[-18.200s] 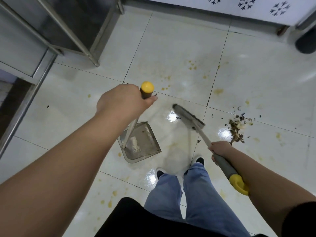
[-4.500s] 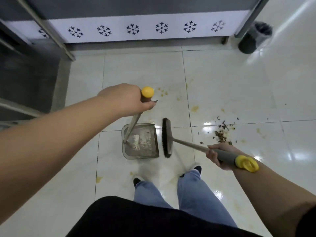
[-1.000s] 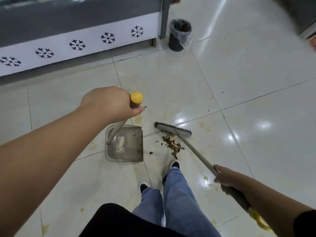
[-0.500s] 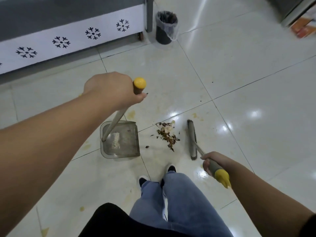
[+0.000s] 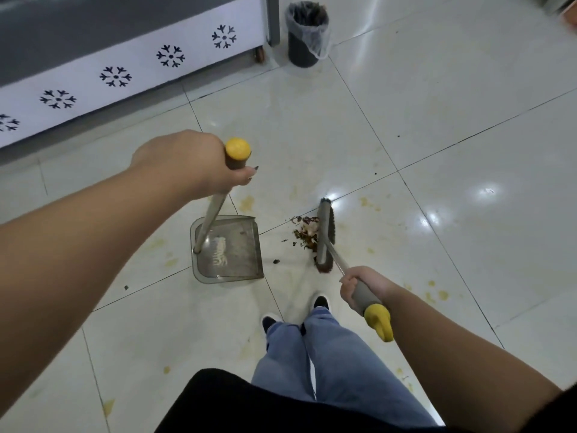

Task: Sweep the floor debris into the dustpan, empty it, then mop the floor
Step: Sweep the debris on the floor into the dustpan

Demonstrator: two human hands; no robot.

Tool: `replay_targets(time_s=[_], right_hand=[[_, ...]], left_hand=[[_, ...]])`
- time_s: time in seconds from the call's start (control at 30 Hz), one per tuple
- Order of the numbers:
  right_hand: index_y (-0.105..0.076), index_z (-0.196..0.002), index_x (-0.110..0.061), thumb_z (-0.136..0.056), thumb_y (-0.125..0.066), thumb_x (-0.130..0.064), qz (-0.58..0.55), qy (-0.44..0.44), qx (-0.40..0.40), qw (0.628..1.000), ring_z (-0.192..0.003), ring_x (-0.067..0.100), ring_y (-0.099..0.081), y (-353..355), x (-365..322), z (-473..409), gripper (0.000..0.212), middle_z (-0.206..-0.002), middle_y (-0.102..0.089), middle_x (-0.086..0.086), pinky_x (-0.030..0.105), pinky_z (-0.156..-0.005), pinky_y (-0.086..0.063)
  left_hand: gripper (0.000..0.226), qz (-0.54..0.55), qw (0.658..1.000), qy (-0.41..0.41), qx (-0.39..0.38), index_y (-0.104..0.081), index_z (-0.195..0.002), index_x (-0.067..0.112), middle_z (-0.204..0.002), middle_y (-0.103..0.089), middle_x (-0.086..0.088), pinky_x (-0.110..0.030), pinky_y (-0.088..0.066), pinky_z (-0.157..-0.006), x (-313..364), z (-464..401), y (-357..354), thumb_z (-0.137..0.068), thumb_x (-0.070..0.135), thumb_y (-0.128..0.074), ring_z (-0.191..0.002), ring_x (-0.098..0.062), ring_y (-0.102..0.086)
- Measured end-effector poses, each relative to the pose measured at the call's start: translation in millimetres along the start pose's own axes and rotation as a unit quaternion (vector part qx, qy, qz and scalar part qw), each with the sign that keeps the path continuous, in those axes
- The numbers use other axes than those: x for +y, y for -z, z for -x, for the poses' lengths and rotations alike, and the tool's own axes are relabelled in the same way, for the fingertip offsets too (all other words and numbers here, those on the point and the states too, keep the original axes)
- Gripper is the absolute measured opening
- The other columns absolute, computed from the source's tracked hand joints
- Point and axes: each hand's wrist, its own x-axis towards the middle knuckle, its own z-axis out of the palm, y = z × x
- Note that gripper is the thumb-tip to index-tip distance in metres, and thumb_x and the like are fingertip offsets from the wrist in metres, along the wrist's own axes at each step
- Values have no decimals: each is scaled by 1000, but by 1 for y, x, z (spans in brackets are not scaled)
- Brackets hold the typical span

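A grey dustpan (image 5: 229,250) stands on the tiled floor with some pale dirt inside it. My left hand (image 5: 187,159) grips the top of its long handle, just under the yellow cap. A broom head (image 5: 324,237) rests on the floor to the right of the pan, its bristles against a small pile of brown debris (image 5: 306,232). The pile lies between broom and pan mouth, apart from the pan. My right hand (image 5: 362,284) holds the broom's grey grip above its yellow end.
A black bin (image 5: 307,32) with a plastic liner stands at the far end beside a white cabinet base (image 5: 140,67) with snowflake marks. Yellowish stains and small dark specks dot the glossy tiles. My feet (image 5: 296,310) are just behind the pan and broom.
The broom head has moved left up against the debris pile, pushing it closer to the dustpan. The dustpan and my left hand have stayed in place.
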Motion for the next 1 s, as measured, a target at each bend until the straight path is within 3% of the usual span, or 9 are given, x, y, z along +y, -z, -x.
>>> replay_targets(time_s=[0.1, 0.23, 0.33, 0.43, 0.6, 0.7, 0.87, 1.0], right_hand=[[-36, -61, -13, -93, -33, -8, -69, -4, -26, 997, -23, 9, -42, -2, -5, 4, 33, -36, -39, 0, 9, -32, -39], [-35, -62, -13, -91, -34, -10, -78, -7, -19, 997, -23, 8, -41, 11, -4, 22, 30, -36, -39, 0, 8, -33, -38], [-37, -61, -10, -91, -36, -6, 26, -15, 11, 999, -22, 9, -39, 33, 9, 43, 30, -35, -39, 0, 9, -29, -36], [-40, -81, -11, -88, -38, 5, 165, 19, 28, 986, -27, 10, -37, 54, 30, 60, 18, -42, -40, 3, 13, -29, -35], [-43, -94, -21, -88, -34, 6, 179, -6, -6, 984, -27, 9, -37, 60, 46, 66, 29, -43, -42, 4, 11, -30, -34], [-43, -83, -12, -91, -33, 1, 188, -72, -18, 979, -26, 8, -41, 49, 43, 48, 19, -40, -44, 3, 10, -29, -36], [-44, -57, -6, -94, -34, -9, 159, -96, -26, 982, -24, 10, -42, 23, 40, 9, 39, -36, -44, 2, 11, -29, -37], [-42, -65, -9, -94, -36, -9, 196, -74, 2, 978, -24, 9, -43, 12, 24, -6, 29, -36, -45, 2, 11, -28, -38]], left_hand=[[62, -1, 1000, -5, -6, -58, -65, 19, -67, -55, -3, -30, -39, -60, 9, 2, 1, -73, 78, -42, -68, -24, -53], [61, 2, 1000, -18, -17, -63, -72, 19, -70, -59, -2, -30, -41, -62, 22, 9, 0, -77, 75, -41, -74, -24, -57], [61, 0, 1000, -19, -10, -60, -71, 17, -69, -56, -2, -31, -40, -62, 21, 11, 1, -78, 74, -42, -74, -24, -56], [61, 9, 1000, -9, -5, -60, -66, 16, -69, -55, -3, -29, -36, -58, 15, 12, 3, -76, 74, -45, -64, -20, -52], [60, 16, 1000, -6, -4, -58, -58, 16, -63, -54, -5, -28, -32, -54, 7, 17, -1, -76, 73, -48, -59, -18, -49], [60, 17, 1000, -6, 4, -57, -54, 18, -61, -54, -4, -26, -30, -51, 2, 22, -5, -75, 74, -48, -57, -18, -49], [63, 11, 1000, -12, 26, -52, -59, 16, -59, -53, -5, -27, -34, -53, -14, 28, -14, -70, 78, -46, -56, -18, -49], [65, 13, 1000, -9, 27, -50, -59, 16, -56, -52, -4, -27, -33, -51, -27, 31, -17, -67, 81, -43, -53, -18, -48]])
